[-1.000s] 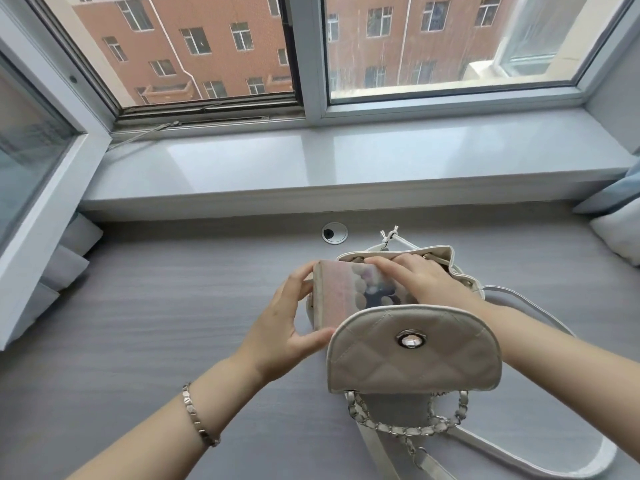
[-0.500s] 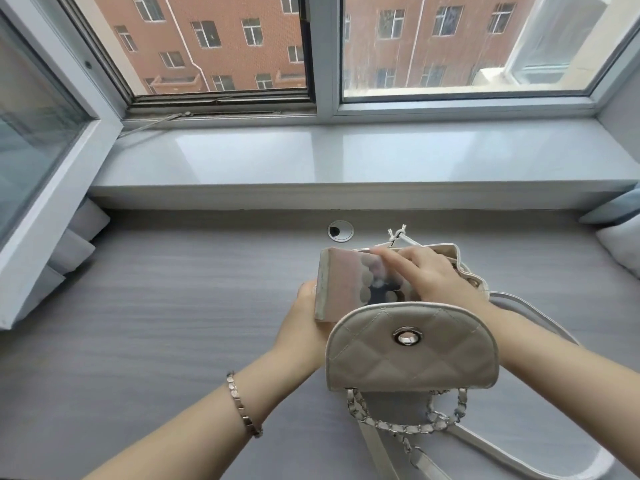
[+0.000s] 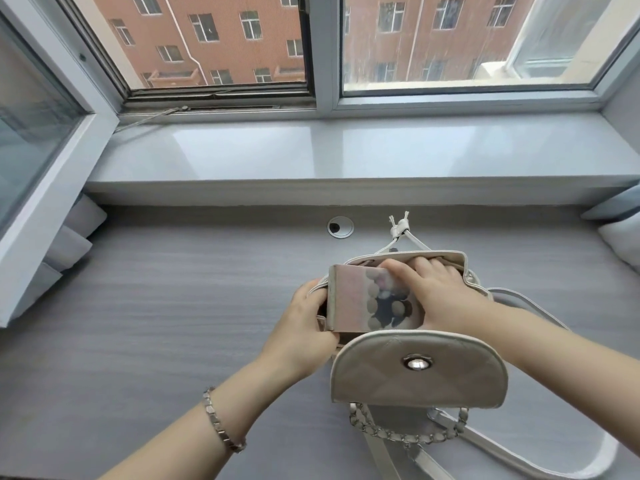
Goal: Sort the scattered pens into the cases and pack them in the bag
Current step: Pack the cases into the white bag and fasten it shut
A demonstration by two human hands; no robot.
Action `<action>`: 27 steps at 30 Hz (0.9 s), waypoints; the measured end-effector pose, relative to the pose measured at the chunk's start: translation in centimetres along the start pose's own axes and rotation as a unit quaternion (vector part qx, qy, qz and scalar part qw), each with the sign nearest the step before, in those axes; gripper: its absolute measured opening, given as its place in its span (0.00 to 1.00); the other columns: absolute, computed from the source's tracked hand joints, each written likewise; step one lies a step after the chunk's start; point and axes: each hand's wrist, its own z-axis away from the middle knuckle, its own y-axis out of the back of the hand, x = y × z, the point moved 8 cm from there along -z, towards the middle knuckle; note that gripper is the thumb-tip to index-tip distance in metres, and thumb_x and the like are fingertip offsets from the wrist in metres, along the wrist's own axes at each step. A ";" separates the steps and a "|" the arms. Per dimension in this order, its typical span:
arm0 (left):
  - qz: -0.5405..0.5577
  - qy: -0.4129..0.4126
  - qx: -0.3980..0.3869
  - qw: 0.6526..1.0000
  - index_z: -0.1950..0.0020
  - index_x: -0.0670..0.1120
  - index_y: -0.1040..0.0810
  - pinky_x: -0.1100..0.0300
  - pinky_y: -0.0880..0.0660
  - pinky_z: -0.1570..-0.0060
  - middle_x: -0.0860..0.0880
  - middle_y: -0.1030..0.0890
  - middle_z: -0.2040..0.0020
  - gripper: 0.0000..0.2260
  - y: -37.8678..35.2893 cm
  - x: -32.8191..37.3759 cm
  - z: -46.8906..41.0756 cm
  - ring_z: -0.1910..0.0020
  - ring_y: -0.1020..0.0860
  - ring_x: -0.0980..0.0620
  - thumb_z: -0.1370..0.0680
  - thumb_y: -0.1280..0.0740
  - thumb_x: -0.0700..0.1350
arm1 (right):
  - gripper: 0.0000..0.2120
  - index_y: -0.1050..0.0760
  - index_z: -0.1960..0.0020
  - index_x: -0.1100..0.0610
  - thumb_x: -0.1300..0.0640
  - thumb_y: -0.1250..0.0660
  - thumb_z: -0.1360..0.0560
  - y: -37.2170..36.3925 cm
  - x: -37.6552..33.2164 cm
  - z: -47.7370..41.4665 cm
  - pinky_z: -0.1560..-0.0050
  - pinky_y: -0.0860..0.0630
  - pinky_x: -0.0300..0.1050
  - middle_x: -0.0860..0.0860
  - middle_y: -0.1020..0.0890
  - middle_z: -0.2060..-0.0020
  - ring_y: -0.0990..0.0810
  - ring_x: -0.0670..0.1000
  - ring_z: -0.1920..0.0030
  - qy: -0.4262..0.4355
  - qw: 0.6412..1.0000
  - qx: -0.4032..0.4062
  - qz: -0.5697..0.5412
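Note:
A beige quilted bag (image 3: 417, 370) stands on the grey desk (image 3: 156, 306), its flap hanging open toward me. A pink pencil case (image 3: 360, 299) with a dark printed pattern sits in the bag's mouth, its left end sticking out. My right hand (image 3: 436, 292) lies flat on top of the case, fingers reaching to the bag's far rim. My left hand (image 3: 304, 330) holds the bag's left edge beside the case's end. No loose pens are in view.
The bag's chain and straps (image 3: 408, 434) trail toward me on the desk. A round cable hole (image 3: 340, 227) lies behind the bag. A white windowsill (image 3: 311, 154) runs across the back. Pillows (image 3: 620, 233) sit at the right edge.
The case has sunk lower and flatter into the bag. My left hand moved from the case's end down to the bag's left edge.

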 end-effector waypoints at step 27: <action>-0.222 0.068 -0.083 0.969 0.63 0.49 0.24 0.52 0.28 0.48 0.53 0.28 0.45 0.28 2.2 2.1 -0.5 0.44 0.27 0.49 0.29 0.56 0.66 | 0.45 0.48 0.32 0.40 0.38 0.30 0.43 -0.6 0.4 0.2 0.48 0.30 0.41 0.50 0.25 0.44 0.26 0.53 0.43 0.021 0.999 0.021 -0.038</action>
